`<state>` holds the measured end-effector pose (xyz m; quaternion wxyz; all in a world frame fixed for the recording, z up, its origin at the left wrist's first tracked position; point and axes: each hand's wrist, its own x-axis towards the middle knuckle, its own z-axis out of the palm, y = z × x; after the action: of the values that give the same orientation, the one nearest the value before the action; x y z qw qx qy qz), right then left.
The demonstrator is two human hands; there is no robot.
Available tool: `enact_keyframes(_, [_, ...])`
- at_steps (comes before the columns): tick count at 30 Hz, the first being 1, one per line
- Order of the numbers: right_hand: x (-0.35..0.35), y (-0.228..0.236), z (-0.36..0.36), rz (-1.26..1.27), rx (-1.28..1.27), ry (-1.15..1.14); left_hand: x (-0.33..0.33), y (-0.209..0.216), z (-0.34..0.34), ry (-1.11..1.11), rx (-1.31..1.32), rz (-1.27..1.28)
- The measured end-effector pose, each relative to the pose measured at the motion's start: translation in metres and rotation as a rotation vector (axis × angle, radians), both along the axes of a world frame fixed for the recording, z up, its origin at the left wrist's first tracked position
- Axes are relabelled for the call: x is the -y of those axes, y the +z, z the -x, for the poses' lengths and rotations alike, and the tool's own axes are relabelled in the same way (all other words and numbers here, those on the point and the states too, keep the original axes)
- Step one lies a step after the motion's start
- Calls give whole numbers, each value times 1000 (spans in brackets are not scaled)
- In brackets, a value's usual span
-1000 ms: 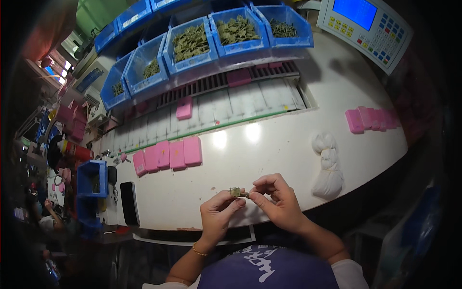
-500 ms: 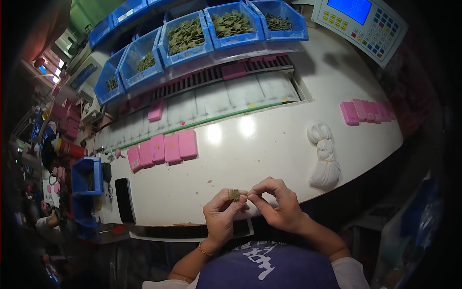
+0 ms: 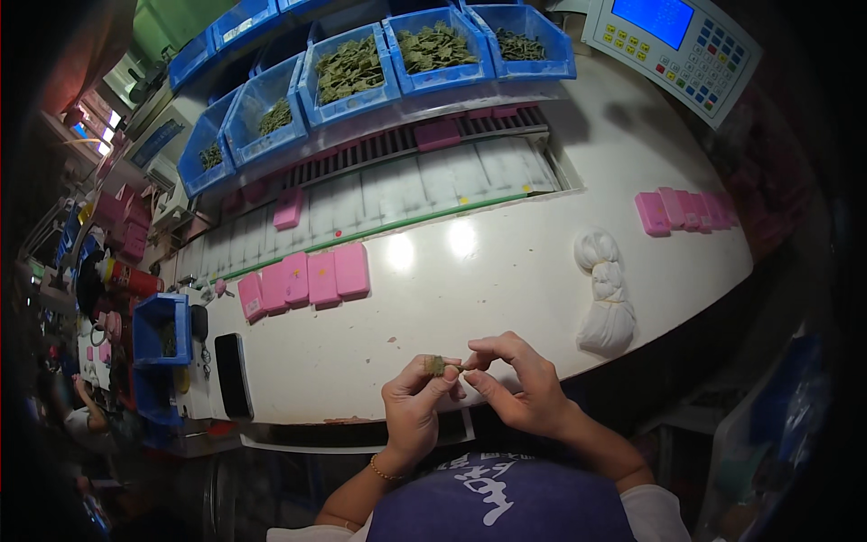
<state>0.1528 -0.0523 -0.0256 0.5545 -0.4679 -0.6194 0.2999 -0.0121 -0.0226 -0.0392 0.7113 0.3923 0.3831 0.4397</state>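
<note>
Left hand (image 3: 412,406) pinches small olive-green piece (image 3: 434,366); my right hand (image 3: 526,384) curls just beside it, can't tell if gripping. Pink blocks (image 3: 321,278) sit farther left on white table (image 3: 470,298).

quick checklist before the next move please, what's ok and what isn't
1. Small greenish-brown flat piece held by the left hand: ok, pinched between thumb and fingers.
2. Right hand touching the piece: cannot tell; its thumb and index fingertips are apart, close beside it.
3. Row of pink rectangular blocks away from both hands: ok, farther back and to the left.
4. Tied white soft bundle away from the right hand: ok, off to the right.
5. Black rectangular phone away from the left hand: ok, at the table's left.
6. Fine details of the piece: cannot tell, too small.
</note>
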Motion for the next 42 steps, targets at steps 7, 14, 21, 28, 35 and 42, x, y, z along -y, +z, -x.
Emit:
enact_keyframes(7, [2, -5, -10, -3, 157, -38, 0, 1, 0, 34, -36, 62])
enact_keyframes(14, [6, 2, -9, 448, -216, 129, 1, 1, 1, 28, -106, -140])
enact_keyframes(21, [4, 6, -11, 178, 3, 94, 1, 4, 3, 70, -341, -561])
enact_keyframes(28, [10, 9, -6, 90, 33, 95, 4, 10, 8, 43, -274, -473])
enact_keyframes(35, [10, 14, -4, 123, -18, 108, 3, 7, 8, 19, -80, -325])
enact_keyframes(42, [0, 14, -3, -315, 521, -109, 0, 14, 5, 33, -213, -503])
